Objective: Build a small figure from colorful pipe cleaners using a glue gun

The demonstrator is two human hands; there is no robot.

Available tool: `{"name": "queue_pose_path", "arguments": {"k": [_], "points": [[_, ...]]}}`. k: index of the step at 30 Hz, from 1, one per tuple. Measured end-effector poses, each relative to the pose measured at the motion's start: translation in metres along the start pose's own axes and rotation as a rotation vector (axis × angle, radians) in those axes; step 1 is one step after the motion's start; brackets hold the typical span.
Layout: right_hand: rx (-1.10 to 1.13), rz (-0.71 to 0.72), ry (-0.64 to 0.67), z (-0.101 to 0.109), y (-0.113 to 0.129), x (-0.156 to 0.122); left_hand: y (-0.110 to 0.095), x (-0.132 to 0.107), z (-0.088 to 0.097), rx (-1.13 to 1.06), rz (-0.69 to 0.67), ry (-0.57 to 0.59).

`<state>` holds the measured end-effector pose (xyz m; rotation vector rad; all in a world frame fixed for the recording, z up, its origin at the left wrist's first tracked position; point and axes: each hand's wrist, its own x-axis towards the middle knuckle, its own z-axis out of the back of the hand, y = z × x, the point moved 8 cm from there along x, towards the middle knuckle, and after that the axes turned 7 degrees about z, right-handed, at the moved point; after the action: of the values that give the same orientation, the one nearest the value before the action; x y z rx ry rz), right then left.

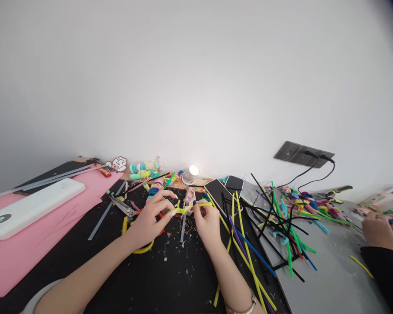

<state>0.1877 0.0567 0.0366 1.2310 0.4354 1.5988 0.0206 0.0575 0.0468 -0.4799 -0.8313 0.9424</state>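
A short yellow pipe cleaner is stretched between my hands above the black work surface. My left hand pinches its left end between thumb and fingertips. Toward its other end, my right hand closes on it, and a yellow tip sticks out past the fingers. Just behind, a small pinkish, see-through object stands with a pale strip below it; I cannot make out its kind. Scissors lie left of my left hand, and a bent yellow pipe cleaner lies partly under that wrist.
Loose pipe cleaners spread to the right. Phones and a lit lamp stand near the wall. A white device rests on pink sheets at left. Another person's hand is at far right, near pliers.
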Motion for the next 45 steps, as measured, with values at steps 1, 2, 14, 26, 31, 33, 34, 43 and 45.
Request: {"name": "queue_pose_path", "arguments": {"k": [1, 2, 14, 26, 31, 33, 34, 43, 45], "points": [[0.043, -0.017, 0.003, -0.001, -0.001, 0.0, 0.002, 0.0, 0.0, -0.012, 0.01, 0.001], [0.09, -0.036, 0.005, -0.002, -0.002, -0.001, 0.003, 0.001, -0.001, -0.035, 0.022, 0.008], [0.267, -0.066, 0.01, -0.008, -0.005, -0.002, 0.028, -0.002, -0.036, -0.677, 0.487, 0.249], [0.327, -0.112, 0.111, -0.017, -0.003, -0.005, 0.024, -0.006, -0.043, -0.649, 0.438, 0.327], [0.358, -0.096, 0.28, -0.031, 0.001, -0.007, 0.021, -0.006, -0.043, -0.643, 0.447, 0.329], [0.358, -0.086, 0.312, -0.033, 0.002, -0.008, 0.021, -0.006, -0.043, -0.637, 0.44, 0.326], [0.358, -0.086, 0.321, -0.033, 0.002, -0.009, 0.021, -0.005, -0.043, -0.63, 0.433, 0.325], [0.304, -0.028, 0.255, -0.022, 0.004, -0.004, 0.02, -0.003, -0.036, -0.669, 0.403, 0.306], [0.259, 0.014, 0.256, -0.02, 0.006, -0.003, 0.022, -0.002, -0.034, -0.673, 0.426, 0.278]]}}
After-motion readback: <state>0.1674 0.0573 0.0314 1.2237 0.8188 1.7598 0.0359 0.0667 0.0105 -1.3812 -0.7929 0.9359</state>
